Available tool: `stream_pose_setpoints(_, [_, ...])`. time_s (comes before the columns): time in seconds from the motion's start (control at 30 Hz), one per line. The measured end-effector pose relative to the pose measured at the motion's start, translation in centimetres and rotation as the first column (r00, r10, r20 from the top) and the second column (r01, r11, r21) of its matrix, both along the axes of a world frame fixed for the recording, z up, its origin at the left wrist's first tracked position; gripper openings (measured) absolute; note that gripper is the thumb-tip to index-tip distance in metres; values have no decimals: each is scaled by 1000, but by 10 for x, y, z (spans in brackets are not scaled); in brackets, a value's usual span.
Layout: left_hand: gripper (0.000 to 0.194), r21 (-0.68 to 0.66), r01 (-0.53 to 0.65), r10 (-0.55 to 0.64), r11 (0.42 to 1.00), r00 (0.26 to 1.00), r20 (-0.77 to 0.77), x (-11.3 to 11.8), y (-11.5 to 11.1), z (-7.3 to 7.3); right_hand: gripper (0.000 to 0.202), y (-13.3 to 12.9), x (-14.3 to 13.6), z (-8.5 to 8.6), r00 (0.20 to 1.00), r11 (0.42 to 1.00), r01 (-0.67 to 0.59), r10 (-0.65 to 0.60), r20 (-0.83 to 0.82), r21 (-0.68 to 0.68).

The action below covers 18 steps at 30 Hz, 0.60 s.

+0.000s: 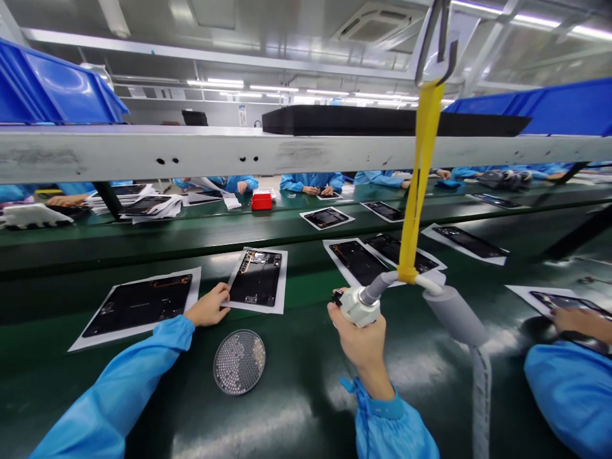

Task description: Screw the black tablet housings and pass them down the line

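Observation:
My left hand (210,306) pinches the left edge of a white paper sheet (281,299). On that sheet lies a dark, opened tablet-like device (257,277) with its inner parts showing. My right hand (361,341) is wrapped round a white hand-held tool (359,308) with a black tip and a ribbed grey hose; its exact kind is unclear. A yellow strap (418,185) holds up the tool's hose from a metal hook. Below my left hand sits a round perforated dish (240,362) with small bright pieces in it.
Another dark device (143,303) lies on paper at the left. Several more are spread along the green bench (296,408). A white shelf beam (210,153) crosses ahead, with blue bins above. A co-worker's hand (581,322) is at the right, and other people sit opposite.

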<state>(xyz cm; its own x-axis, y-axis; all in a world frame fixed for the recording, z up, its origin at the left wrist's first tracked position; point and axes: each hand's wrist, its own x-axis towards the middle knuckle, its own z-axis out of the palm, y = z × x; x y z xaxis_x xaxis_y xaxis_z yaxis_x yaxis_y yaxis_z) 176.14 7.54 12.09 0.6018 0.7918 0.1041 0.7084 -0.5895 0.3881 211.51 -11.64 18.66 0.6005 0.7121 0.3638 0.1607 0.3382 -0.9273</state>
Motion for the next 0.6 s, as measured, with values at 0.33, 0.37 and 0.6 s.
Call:
stream_pose_setpoints(0.33, [27,-393,-293,477,871,693,540,3,-5,-11,19,-1,1,2,1000,1000,8,-8,8,-11])
stream_pose_setpoints(0.37, [30,-453,-303,533,838,626,569,5,-4,-10,19,-1,1,2,1000,1000,7,-7,12,-5])
stream_pose_setpoints(0.6, [36,-700,-285,756,654,273,595,34,2,9,18,-2,1,7,1000,1000,23,-23,14,-1])
